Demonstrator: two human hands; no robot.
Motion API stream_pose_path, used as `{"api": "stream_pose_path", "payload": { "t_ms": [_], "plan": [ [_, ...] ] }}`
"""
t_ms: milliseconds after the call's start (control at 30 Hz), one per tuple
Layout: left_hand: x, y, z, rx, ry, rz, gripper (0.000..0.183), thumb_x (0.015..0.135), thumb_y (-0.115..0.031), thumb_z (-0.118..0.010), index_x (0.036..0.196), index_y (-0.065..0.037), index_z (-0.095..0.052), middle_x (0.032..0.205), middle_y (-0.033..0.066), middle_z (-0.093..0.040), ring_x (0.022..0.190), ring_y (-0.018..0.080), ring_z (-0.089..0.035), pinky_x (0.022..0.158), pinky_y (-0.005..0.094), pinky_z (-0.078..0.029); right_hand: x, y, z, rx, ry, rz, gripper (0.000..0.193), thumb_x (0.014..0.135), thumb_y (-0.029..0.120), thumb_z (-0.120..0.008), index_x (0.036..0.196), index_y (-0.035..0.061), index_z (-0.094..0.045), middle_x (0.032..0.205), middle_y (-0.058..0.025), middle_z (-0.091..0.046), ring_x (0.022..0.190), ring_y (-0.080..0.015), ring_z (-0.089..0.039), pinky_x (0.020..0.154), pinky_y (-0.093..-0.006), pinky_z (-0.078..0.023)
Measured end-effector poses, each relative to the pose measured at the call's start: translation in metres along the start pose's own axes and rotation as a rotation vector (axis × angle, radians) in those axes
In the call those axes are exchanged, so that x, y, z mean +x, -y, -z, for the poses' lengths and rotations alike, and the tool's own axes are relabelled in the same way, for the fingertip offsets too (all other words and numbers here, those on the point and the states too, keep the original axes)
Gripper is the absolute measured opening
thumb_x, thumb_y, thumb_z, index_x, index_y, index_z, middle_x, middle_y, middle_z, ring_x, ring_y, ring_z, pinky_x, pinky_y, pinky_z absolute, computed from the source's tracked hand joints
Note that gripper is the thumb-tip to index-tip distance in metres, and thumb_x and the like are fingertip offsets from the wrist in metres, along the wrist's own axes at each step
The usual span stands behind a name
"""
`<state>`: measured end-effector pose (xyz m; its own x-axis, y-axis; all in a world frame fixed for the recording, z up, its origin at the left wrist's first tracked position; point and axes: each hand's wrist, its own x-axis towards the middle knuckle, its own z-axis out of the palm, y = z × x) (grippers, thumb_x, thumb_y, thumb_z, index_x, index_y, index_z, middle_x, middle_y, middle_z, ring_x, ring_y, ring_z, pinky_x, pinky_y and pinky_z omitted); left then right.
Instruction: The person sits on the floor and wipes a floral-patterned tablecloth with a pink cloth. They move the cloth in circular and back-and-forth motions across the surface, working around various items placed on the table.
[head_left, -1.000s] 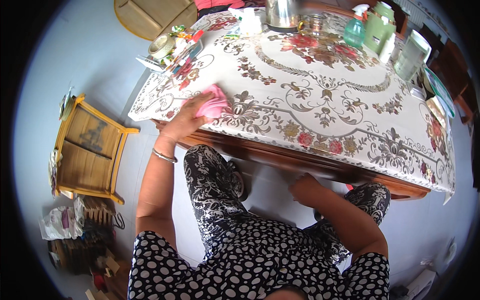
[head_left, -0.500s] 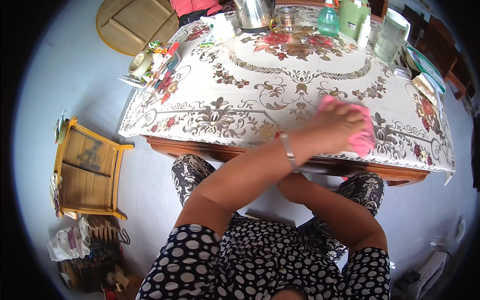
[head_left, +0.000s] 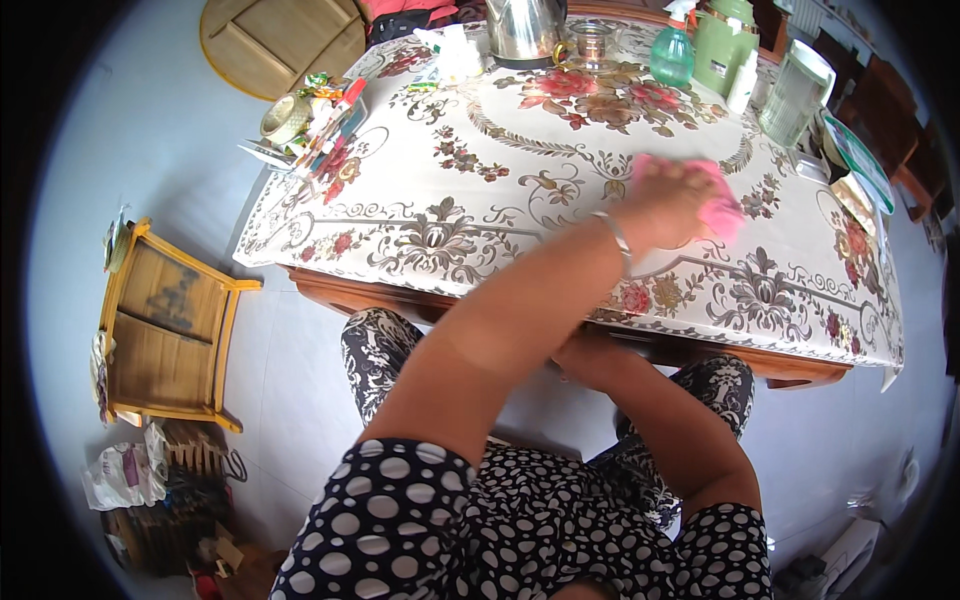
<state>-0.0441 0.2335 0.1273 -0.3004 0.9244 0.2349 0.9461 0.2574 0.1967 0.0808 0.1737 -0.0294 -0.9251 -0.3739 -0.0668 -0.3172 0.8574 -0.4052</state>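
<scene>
My left hand (head_left: 672,205) reaches across to the right over the table and presses a pink cloth (head_left: 722,212) onto the flowered tablecloth (head_left: 560,235). Its fingers are blurred over the cloth, which sticks out beyond them. A bracelet (head_left: 614,240) circles the left wrist. My right hand (head_left: 592,358) rests low by the table's near edge, partly behind the left forearm. Its fingers are mostly hidden, so what they do cannot be made out.
Along the far side stand a steel kettle (head_left: 525,35), a glass cup (head_left: 592,45), a green spray bottle (head_left: 673,55), a green flask (head_left: 722,50) and a lidded pitcher (head_left: 795,95). A tape roll (head_left: 285,118) lies among clutter at left. A wooden chair (head_left: 170,320) is on the floor.
My left hand has slid the pink cloth away from the near edge, farther in over the table. My right hand stays low by the edge.
</scene>
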Motion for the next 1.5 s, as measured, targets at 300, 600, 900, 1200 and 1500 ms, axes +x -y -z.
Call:
{"api": "stream_pose_path", "payload": {
  "t_ms": [300, 600, 900, 1200, 1500],
  "plan": [
    [-0.136, 0.201, 0.076, 0.233, -0.089, 0.511, 0.066, 0.084, -0.049, -0.058, 0.135, -0.011, -0.044, 0.138, 0.0090, -0.047, 0.126, 0.0247, -0.045, 0.102, 0.0415, -0.035, 0.001, 0.032, 0.060, -0.236, 0.551, -0.056, 0.034, 0.083, 0.018, -0.059, 0.113, 0.0020, -0.062, 0.118, -0.0220, -0.058, 0.113, -0.0393, -0.054, 0.100, -0.0484, -0.040],
    [-0.344, 0.300, 0.132, 0.288, -0.211, 0.804, 0.069, 0.084, -0.053, -0.056, 0.135, -0.008, -0.044, 0.131, 0.0175, -0.051, 0.121, 0.0318, -0.049, 0.101, 0.0398, -0.038, 0.003, 0.028, 0.044, -0.291, 0.482, -0.030, 0.033, 0.085, 0.018, -0.055, 0.112, 0.0006, -0.063, 0.116, -0.0217, -0.060, 0.112, -0.0377, -0.055, 0.099, -0.0475, -0.040],
    [-0.379, 0.284, 0.148, 0.405, -0.144, 1.267, 0.072, 0.086, -0.056, -0.050, 0.138, -0.008, -0.040, 0.139, 0.0162, -0.043, 0.127, 0.0343, -0.041, 0.105, 0.0441, -0.033, -0.010, 0.018, 0.023, -0.327, 0.382, 0.019, 0.031, 0.077, 0.025, -0.066, 0.098, 0.0029, -0.069, 0.101, -0.0160, -0.066, 0.098, -0.0344, -0.062, 0.092, -0.0480, -0.043],
    [-0.306, 0.232, 0.109, 0.401, -0.109, 0.713, 0.066, 0.087, -0.053, -0.052, 0.140, -0.015, -0.039, 0.142, 0.0096, -0.042, 0.131, 0.0276, -0.038, 0.108, 0.0451, -0.027, -0.033, 0.040, 0.022, -0.338, 0.369, 0.060, 0.017, 0.077, 0.010, -0.056, 0.084, 0.0092, -0.072, 0.089, -0.0089, -0.070, 0.089, -0.0267, -0.065, 0.087, -0.0431, -0.044],
    [-0.142, 0.091, 0.050, 0.180, -0.052, 0.158, 0.061, 0.087, -0.037, -0.058, 0.140, -0.012, -0.038, 0.145, 0.0118, -0.036, 0.138, 0.0258, -0.028, 0.111, 0.0462, -0.022, -0.042, 0.043, 0.023, -0.312, 0.279, 0.141, 0.017, 0.076, 0.011, -0.056, 0.082, 0.0093, -0.072, 0.087, -0.0108, -0.070, 0.086, -0.0250, -0.066, 0.086, -0.0439, -0.042]
  ]
}}
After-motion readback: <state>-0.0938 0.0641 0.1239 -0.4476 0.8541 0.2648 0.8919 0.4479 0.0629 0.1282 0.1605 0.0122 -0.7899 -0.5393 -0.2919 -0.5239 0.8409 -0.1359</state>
